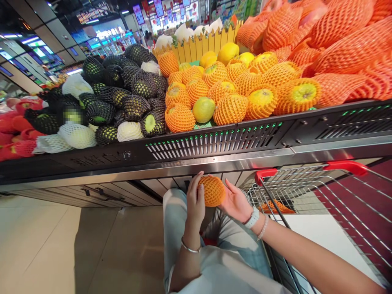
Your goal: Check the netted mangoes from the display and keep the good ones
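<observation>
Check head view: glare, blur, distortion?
Head view: heavy wide-angle bending, the steel shelf edge bows across the frame; glare streaks along that steel; one fruit is pixelated; the netted fruit between the left hand and right hand stays sharp.

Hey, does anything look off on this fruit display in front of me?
Yes, one thing: a yellow-green fruit at the front of the pile sits bare, while the fruits around it wear orange foam nets. A few yellow fruits further back are also unwrapped.
</observation>
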Tool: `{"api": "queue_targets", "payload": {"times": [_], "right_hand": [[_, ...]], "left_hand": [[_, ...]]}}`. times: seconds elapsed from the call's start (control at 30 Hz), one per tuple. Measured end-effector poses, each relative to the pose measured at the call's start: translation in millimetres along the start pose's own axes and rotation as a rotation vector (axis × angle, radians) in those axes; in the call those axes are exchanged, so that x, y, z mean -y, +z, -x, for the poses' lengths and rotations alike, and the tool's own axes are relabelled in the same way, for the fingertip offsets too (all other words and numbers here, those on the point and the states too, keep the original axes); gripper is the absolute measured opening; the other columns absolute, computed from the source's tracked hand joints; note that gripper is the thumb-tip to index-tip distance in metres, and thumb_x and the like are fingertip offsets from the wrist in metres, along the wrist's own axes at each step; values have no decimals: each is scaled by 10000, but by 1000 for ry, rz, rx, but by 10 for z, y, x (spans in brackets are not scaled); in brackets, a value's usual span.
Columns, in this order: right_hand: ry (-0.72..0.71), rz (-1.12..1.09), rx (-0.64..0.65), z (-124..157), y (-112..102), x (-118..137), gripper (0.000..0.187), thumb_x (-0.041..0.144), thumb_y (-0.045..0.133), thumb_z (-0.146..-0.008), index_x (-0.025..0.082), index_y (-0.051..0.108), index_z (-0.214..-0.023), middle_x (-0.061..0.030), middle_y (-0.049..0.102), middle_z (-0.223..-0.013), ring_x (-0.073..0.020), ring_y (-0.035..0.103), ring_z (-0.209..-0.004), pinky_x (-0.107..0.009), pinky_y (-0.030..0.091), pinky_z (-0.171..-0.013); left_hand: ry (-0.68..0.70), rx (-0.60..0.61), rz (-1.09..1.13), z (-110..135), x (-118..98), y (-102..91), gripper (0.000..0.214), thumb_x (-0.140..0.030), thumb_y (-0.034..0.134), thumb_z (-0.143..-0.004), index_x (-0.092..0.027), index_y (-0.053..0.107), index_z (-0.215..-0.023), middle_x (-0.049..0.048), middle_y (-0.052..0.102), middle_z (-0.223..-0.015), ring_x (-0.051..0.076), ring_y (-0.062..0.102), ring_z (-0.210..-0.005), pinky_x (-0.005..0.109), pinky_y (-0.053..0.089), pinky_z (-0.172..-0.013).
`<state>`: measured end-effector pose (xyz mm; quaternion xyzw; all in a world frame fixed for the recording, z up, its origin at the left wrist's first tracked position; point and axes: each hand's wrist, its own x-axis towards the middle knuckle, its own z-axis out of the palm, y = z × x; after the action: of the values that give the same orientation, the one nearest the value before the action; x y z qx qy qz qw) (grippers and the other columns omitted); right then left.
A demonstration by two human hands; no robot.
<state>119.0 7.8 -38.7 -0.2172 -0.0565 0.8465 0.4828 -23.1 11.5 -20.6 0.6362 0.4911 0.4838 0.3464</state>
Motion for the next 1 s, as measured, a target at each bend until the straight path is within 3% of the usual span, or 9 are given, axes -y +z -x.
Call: {"api": "queue_targets", "payload": {"times": [0.2, 0.33, 0.43, 0.53, 0.63, 0.73, 0.83, 0.9, 1.0], "right_hand": [[-87, 226, 40, -7, -15, -96, 508, 193, 628, -763, 261, 544, -1260, -46, 608, -1249, -168, 551, -1183, -350, 435, -1049], [-173, 381, -1, -48, -61, -179, 607, 270, 686, -757, 309, 478, -1326, -31, 551, -1321, -149, 527, -1196, -293, 463, -999], [-306, 538, -98, -69, -89, -170, 600, 350, 697, -750, 320, 474, -1306, -17, 539, -1321, -137, 550, -1149, -253, 479, -954], [-478, 783, -186, -47, -83, -111, 423, 379, 693, -761, 252, 576, -1147, -39, 568, -1279, -145, 556, -1119, -245, 456, -972], [-479, 949, -238, -6, -65, -35, 394, 391, 668, -785, 234, 577, -1135, -62, 586, -1253, -161, 599, -1023, -289, 482, -935], [-484, 1098, -251, 12, -88, 17, 430, 440, 618, -815, 224, 541, -1178, -93, 617, -1184, -198, 619, -990, -377, 502, -916], [-643, 1369, -205, -9, -152, -3, 549, 501, 619, -799, 223, 501, -1257, -116, 543, -1300, -259, 500, -1229, -492, 394, -1073], [-746, 1541, -110, -40, -192, -52, 766, 527, 693, -729, 232, 396, -1371, -129, 387, -1451, -287, 343, -1374, -531, 294, -1149], [-841, 1703, -9, -78, -220, -116, 1004, 534, 761, -650, 248, 243, -1461, -146, 187, -1546, -312, 206, -1442, -544, 270, -1163]], "left_hand": [[-172, -125, 336, -35, 172, -54, 404, -422, 396, -925, -162, 631, -1125, 99, 620, -1231, 220, 566, -1153, 362, 427, -1003], [-194, -334, 455, 5, 294, 88, 297, -389, 486, -865, -163, 672, -913, 67, 688, -979, 197, 625, -959, 326, 469, -898], [-248, -360, 634, 19, 321, 218, 276, -396, 536, -824, -174, 677, -912, 42, 686, -974, 172, 624, -940, 282, 472, -860], [-450, -310, 876, 0, 365, 309, 313, -418, 553, -801, -158, 674, -927, 56, 685, -985, 178, 630, -925, 284, 481, -829], [-771, -285, 1124, -20, 460, 337, 344, -426, 513, -809, -129, 661, -895, 77, 686, -889, 188, 644, -809, 305, 498, -749], [-885, -252, 1320, -28, 555, 303, 381, -400, 427, -842, -113, 659, -932, 102, 688, -914, 210, 653, -822, 345, 503, -771], [-888, -282, 1445, -42, 587, 239, 396, -375, 376, -872, -115, 650, -989, 106, 688, -969, 241, 654, -900, 409, 488, -868], [-900, -311, 1464, -49, 559, 202, 404, -383, 370, -886, -115, 649, -1003, 106, 685, -990, 246, 649, -928, 427, 464, -926], [-944, -293, 1390, -24, 452, 189, 428, -426, 409, -890, -102, 654, -1026, 117, 681, -1007, 245, 641, -953, 402, 452, -949]]}}
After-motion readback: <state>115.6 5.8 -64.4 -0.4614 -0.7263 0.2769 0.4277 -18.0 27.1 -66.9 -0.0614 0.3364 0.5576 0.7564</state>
